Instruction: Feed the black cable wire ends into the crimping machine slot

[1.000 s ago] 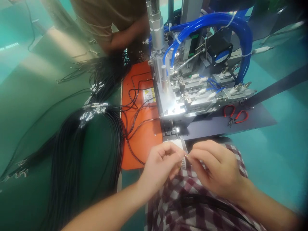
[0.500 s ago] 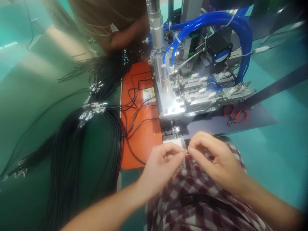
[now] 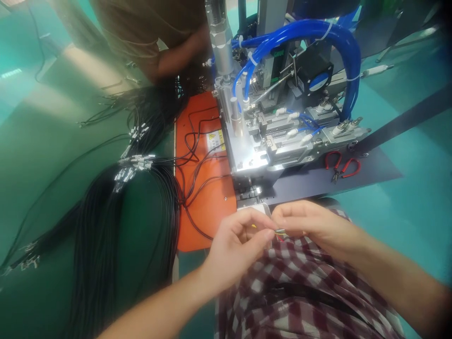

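Close together above my checked clothing, both hands meet at the near edge of the machine. My left hand pinches thin coloured wires between thumb and forefinger; yellow and red strands show in the gap. My right hand is closed at the other end of this short piece, its fingertips pressed together. A small greyish part shows among the wires, too small to make out. Behind my fingers lies a white, rounded plate, partly covered by the left hand.
A metal machine with blue air hoses stands ahead. Red-handled pliers lie to its right. Black cables with silver ends cross an orange panel and the green table. A co-worker's arm is at the back.
My right hand has turned and lowered slightly, its fingers flatter against the left fingertips. More of the coloured wires and the greyish part now show between the hands. The view has shifted a little.
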The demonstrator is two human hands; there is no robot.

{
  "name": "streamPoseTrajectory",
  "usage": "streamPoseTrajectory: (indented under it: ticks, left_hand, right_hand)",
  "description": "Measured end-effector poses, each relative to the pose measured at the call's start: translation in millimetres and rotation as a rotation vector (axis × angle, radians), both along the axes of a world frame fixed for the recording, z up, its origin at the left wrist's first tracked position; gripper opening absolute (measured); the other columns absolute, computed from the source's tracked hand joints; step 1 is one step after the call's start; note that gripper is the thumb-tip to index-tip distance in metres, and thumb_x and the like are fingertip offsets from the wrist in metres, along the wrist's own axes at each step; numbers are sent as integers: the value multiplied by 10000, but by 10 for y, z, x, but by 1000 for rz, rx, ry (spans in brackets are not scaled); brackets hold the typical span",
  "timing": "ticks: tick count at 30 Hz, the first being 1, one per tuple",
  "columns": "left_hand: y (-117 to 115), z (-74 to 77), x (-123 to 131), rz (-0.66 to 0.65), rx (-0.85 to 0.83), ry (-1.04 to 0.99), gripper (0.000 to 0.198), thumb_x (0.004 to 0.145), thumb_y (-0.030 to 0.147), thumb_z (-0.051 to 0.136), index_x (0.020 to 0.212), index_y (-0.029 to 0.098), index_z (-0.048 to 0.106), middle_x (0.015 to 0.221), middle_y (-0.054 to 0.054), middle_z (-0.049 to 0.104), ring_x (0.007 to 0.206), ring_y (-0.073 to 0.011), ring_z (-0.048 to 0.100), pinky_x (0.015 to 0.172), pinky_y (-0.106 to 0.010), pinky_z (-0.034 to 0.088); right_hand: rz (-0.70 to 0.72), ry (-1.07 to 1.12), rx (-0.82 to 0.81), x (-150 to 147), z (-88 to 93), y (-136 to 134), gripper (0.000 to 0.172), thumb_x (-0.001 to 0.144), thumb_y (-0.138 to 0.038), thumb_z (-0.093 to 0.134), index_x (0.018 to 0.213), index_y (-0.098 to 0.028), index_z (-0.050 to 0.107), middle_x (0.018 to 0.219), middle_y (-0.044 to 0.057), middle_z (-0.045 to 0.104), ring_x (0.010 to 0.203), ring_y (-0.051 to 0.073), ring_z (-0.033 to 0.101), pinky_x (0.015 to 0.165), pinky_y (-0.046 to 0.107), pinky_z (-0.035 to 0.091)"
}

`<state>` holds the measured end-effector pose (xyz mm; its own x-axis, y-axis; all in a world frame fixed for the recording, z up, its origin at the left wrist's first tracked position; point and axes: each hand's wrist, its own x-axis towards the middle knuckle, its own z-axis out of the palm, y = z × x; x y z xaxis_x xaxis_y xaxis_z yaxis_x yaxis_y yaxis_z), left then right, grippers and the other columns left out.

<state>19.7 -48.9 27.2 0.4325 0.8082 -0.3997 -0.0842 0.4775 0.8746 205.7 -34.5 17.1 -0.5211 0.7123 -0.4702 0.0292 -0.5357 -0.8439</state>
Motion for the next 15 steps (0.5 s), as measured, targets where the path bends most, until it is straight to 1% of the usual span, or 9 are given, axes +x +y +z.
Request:
streamPoseTrajectory:
  ticks: [2,4,7,9,12,15]
  left_hand:
    - [8,-5,-11,-3,-29,-12,145,806,265,661,814,138,593,549,46,501,392,-18,348,384,-151,239]
    - [15,-13,-20,0,-53,-24,177,803,290,671,822,137,585,533,53,490,383,-16,336,382,-151,226]
    - [24,-23,-28,12,-64,-36,210,800,317,680,838,135,582,538,48,504,379,-16,340,380,-151,232]
    - [26,-22,-28,15,-70,-38,218,800,321,681,842,133,580,550,43,520,378,-14,342,378,-148,236]
    - [21,-13,-16,1,-75,-34,189,813,299,667,836,133,579,543,49,513,381,-12,341,383,-141,242]
    - [12,0,-4,-16,-55,-24,140,818,257,655,820,134,589,536,61,485,393,-11,338,391,-135,258]
  right_hand:
    - [-16,-30,68,-3,28,-28,242,848,-347,570,679,-181,522,621,-43,379,567,107,308,523,245,269]
    - [-85,-104,177,-7,50,-78,220,872,-336,553,710,-188,536,660,-31,435,590,113,370,540,244,317]
    - [-169,-241,356,-13,61,-167,111,872,-260,547,783,-210,593,736,-12,537,653,135,474,577,250,383]
    - [-194,-295,455,-20,68,-209,82,858,-218,550,807,-225,614,776,-3,577,698,150,521,591,253,406]
    - [-199,-347,538,-27,94,-217,109,858,-193,549,770,-226,603,759,-7,573,686,143,523,576,244,402]
    - [-126,-369,543,-10,137,-181,148,865,-176,540,727,-219,572,703,-25,543,628,123,480,554,232,380]
